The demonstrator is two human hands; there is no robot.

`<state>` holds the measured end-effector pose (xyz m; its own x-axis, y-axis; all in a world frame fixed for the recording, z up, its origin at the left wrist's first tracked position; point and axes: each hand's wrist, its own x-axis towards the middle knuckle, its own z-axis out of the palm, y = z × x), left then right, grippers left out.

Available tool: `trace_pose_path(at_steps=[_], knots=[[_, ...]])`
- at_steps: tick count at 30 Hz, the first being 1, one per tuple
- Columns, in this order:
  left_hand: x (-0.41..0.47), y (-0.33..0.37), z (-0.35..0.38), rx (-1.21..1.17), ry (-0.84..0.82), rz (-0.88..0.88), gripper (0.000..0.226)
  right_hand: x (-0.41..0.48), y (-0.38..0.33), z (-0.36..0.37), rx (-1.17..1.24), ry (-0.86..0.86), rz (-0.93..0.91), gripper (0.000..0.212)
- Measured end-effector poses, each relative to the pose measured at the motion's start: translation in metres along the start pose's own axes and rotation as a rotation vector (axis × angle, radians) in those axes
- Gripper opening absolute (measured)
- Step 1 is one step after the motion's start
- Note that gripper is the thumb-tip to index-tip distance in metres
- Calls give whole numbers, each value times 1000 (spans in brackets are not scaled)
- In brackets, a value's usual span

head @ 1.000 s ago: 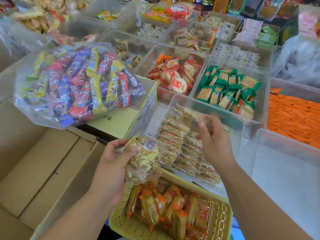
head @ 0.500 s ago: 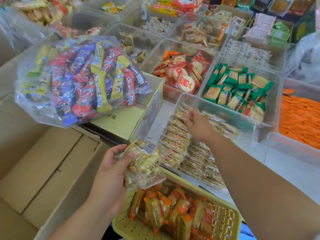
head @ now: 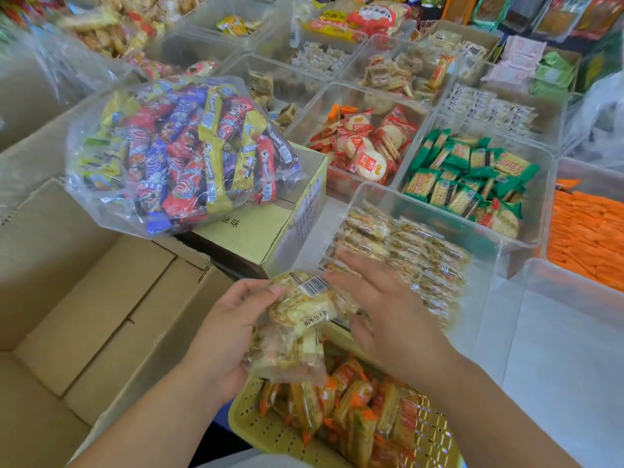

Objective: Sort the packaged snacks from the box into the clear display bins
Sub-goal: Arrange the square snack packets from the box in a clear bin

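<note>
Snacks (head: 297, 309) sat in your left hand (head: 223, 332), fingers curled round them, just in front of the clear bin (head: 488, 265). Your right hand (head: 395, 319), fingers spread, looked ready to pick one pack for that bin.

Bright, even daylight, soft and almost shadowless; pale sheen on the clear bag (head: 182, 153) at 10 o'clock and on the bin walls (head: 486, 265); the right hand (head: 388, 312) smears with motion blur; wide-angle distortion curves the edges; far rows at 12 o'clock look soft.
</note>
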<state>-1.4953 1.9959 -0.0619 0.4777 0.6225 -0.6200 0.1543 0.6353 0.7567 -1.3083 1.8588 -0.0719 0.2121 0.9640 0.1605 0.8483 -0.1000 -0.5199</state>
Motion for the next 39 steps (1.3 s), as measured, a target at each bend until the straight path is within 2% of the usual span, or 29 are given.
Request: trace_pose_path(at_steps=[2,4,7,10,12,15,20,23,26,27,29,30,32,34,35,37,39], knots=[[-7,1,0,151,-60,-45,42,-9,-6,2,11,69,-34,62],[-12,2,9,250,-66,-77,55,-21,-6,0,131,127,-25,46],[-14,2,13,203,-29,-112,64,-37,-12,-6,462,150,252,25],[-11,-1,13,359,-21,-142,66,-43,-18,-7,943,152,588,7],[-20,-4,18,397,29,-105,67,-46,-21,-7,1201,205,726,6],[-26,-5,17,423,-45,-27,85,-52,-20,-10,1370,330,804,13],[-27,-7,27,375,-138,-24,72,-57,-23,-4,1235,144,722,35],[-28,-10,29,323,-150,-18,59,-59,-27,6,1129,233,706,39],[-28,-7,29,301,-118,-6,31,-65,-23,8,862,288,503,60],[-27,-5,27,299,-111,-2,33,-66,-22,7,760,246,396,69],[-22,-4,22,294,-102,-19,62,-65,-17,7,470,169,201,76],[-20,-3,21,298,-116,-33,70,-63,-14,7,336,162,119,72],[-17,0,21,312,-176,-57,57,-55,-9,7,198,186,-1,51],[-14,1,22,339,-175,-66,50,-45,-2,2,169,227,-69,34],[-12,0,23,329,-155,-65,52,-40,2,-1,176,239,-67,32],[-6,-1,23,249,-73,-69,55,-30,12,-11,191,258,39,30],[1,-1,21,128,13,-56,54,-16,25,-22,202,306,229,25]])
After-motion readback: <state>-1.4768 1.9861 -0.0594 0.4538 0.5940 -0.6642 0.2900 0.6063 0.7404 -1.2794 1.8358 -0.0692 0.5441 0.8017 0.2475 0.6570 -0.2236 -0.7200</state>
